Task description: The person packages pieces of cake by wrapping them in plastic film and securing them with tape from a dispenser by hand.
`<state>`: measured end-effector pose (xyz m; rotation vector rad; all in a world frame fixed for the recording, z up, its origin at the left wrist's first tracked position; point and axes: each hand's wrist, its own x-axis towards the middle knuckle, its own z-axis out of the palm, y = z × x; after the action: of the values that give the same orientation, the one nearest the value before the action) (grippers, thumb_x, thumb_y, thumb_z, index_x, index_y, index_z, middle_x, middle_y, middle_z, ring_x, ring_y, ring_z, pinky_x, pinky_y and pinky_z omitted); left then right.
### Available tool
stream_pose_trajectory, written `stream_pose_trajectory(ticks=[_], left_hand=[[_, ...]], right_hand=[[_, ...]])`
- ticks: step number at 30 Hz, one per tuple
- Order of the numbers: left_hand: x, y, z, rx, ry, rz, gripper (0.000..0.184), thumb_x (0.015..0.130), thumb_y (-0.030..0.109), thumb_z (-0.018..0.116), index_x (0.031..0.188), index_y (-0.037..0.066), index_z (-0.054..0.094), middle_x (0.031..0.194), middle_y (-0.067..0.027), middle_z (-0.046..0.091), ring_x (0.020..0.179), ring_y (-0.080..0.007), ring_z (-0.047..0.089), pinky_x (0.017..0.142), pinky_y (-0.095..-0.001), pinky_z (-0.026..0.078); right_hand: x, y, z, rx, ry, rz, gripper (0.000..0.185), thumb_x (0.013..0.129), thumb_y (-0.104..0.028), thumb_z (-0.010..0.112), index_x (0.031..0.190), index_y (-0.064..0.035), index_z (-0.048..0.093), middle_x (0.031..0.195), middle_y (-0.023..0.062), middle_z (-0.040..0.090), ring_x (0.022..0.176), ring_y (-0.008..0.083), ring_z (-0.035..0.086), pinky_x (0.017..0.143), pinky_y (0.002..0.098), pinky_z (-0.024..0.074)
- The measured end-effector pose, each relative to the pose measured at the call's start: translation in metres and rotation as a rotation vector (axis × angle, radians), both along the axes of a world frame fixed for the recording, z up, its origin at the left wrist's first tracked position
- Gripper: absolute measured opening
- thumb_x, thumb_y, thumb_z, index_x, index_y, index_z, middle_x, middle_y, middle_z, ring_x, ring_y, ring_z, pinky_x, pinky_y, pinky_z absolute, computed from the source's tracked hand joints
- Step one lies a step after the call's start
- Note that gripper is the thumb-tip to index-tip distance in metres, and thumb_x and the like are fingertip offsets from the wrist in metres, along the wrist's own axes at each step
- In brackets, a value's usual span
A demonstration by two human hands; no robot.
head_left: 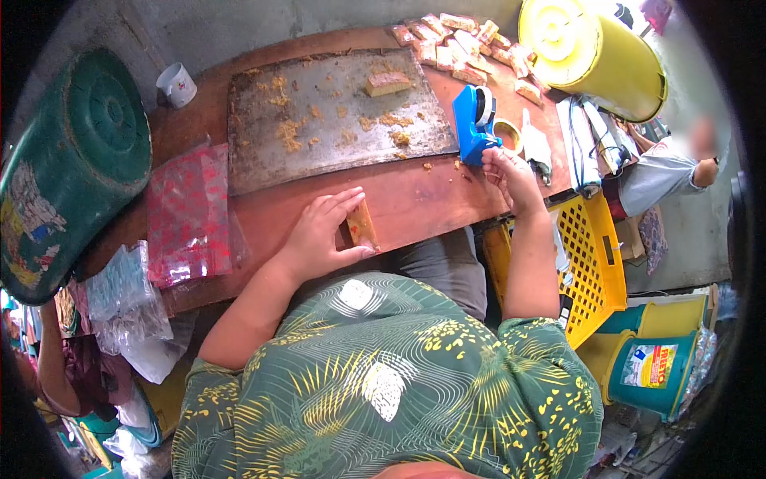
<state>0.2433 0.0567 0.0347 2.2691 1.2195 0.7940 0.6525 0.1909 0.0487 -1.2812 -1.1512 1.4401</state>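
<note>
My left hand lies on the near edge of the table, its fingers and thumb closed around the two ends of a small wrapped bar. The bar has a clear wrapper with red print. My right hand is at the front end of a blue tape dispenser, fingertips pinched at the end of the tape. Its tape roll sits upright in the dispenser. Beyond my hands, an unwrapped tan block rests on a dark metal tray scattered with crumbs.
Several wrapped bars are piled at the back, beside a yellow bucket. Red-printed plastic wrappers and a green bucket stand left, near a white mug. A yellow crate is on the right. Another person sits beyond it.
</note>
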Motion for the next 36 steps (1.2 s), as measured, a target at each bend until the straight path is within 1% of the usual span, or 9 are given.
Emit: stream_pose_trajectory(ticks=[4,7,10,13,16,22,25,32,36], left_hand=[[-0.001,-0.001,0.000,0.008,0.001,0.000,0.092,0.078,0.045,0.087,0.151,0.001,0.050,0.158,-0.0173,0.050,0.144,-0.0356,0.047,0.121,-0.0465,0.034],[-0.001,-0.001,0.000,0.018,0.000,0.000,0.092,0.079,0.045,0.087,0.150,0.001,0.050,0.158,-0.0171,0.049,0.143,-0.0355,0.047,0.121,-0.0464,0.035],[-0.001,-0.001,-0.001,0.022,-0.002,-0.001,0.091,0.079,0.044,0.087,0.150,0.001,0.050,0.158,-0.0171,0.049,0.144,-0.0357,0.047,0.121,-0.0463,0.035],[-0.001,-0.001,0.002,0.013,-0.005,-0.003,0.091,0.079,0.044,0.087,0.150,0.001,0.050,0.158,-0.0173,0.049,0.144,-0.0358,0.047,0.121,-0.0462,0.035],[-0.001,-0.001,0.002,0.011,-0.007,-0.005,0.091,0.079,0.044,0.087,0.151,0.001,0.050,0.158,-0.0174,0.049,0.144,-0.0358,0.047,0.121,-0.0461,0.035],[-0.001,-0.002,0.002,0.012,-0.002,0.001,0.091,0.079,0.044,0.087,0.150,0.001,0.050,0.158,-0.0174,0.049,0.144,-0.0355,0.046,0.121,-0.0458,0.034],[0.000,-0.002,0.002,0.012,0.002,0.002,0.091,0.079,0.043,0.087,0.151,0.001,0.049,0.158,-0.0174,0.049,0.144,-0.0354,0.046,0.121,-0.0458,0.034],[0.000,-0.001,0.003,0.007,0.007,-0.003,0.091,0.080,0.044,0.086,0.151,0.001,0.049,0.158,-0.0172,0.049,0.144,-0.0354,0.046,0.121,-0.0457,0.034],[0.000,-0.002,0.001,0.004,0.010,0.005,0.090,0.080,0.044,0.086,0.151,0.002,0.049,0.158,-0.0170,0.049,0.144,-0.0356,0.046,0.121,-0.0458,0.034]], right_hand=[[0.000,0.009,-0.009,-0.009,-0.009,-0.103,0.032,0.105,-0.039,0.065,0.108,-0.0086,0.072,0.095,-0.0018,0.071,0.083,0.0108,0.065,0.079,0.0268,0.0521],[-0.005,0.010,-0.007,-0.035,-0.063,-0.158,0.028,0.105,-0.037,0.066,0.106,-0.0096,0.072,0.094,-0.0019,0.071,0.080,0.0105,0.065,0.077,0.0266,0.0526],[-0.010,0.007,-0.006,0.002,-0.075,-0.160,0.021,0.103,-0.031,0.070,0.104,-0.0108,0.072,0.091,-0.0026,0.070,0.079,0.0084,0.063,0.076,0.0243,0.0511],[-0.003,0.009,-0.014,0.063,-0.036,-0.051,0.018,0.100,-0.023,0.074,0.106,-0.0063,0.074,0.093,-0.0021,0.071,0.079,0.0075,0.061,0.072,0.0225,0.0478],[-0.004,0.007,-0.011,0.070,-0.084,-0.032,0.012,0.097,-0.020,0.078,0.104,-0.0113,0.072,0.087,-0.0055,0.067,0.073,0.0047,0.057,0.070,0.0215,0.0470],[-0.011,0.001,-0.002,0.129,-0.149,-0.031,0.011,0.100,-0.020,0.075,0.101,-0.0095,0.070,0.083,-0.0053,0.063,0.069,0.0065,0.054,0.068,0.0222,0.0451],[-0.004,0.007,-0.003,0.094,0.012,-0.051,0.015,0.101,-0.021,0.073,0.099,-0.0075,0.067,0.080,-0.0043,0.061,0.068,0.0079,0.053,0.067,0.0227,0.0444],[0.009,0.015,-0.009,0.059,0.036,0.032,0.021,0.105,-0.027,0.068,0.095,-0.0095,0.063,0.078,-0.0032,0.057,0.070,0.0096,0.053,0.069,0.0234,0.0455],[-0.009,0.004,0.001,0.031,0.105,-0.094,0.023,0.106,-0.030,0.067,0.093,-0.0108,0.062,0.078,-0.0032,0.057,0.070,0.0098,0.053,0.070,0.0234,0.0456]])
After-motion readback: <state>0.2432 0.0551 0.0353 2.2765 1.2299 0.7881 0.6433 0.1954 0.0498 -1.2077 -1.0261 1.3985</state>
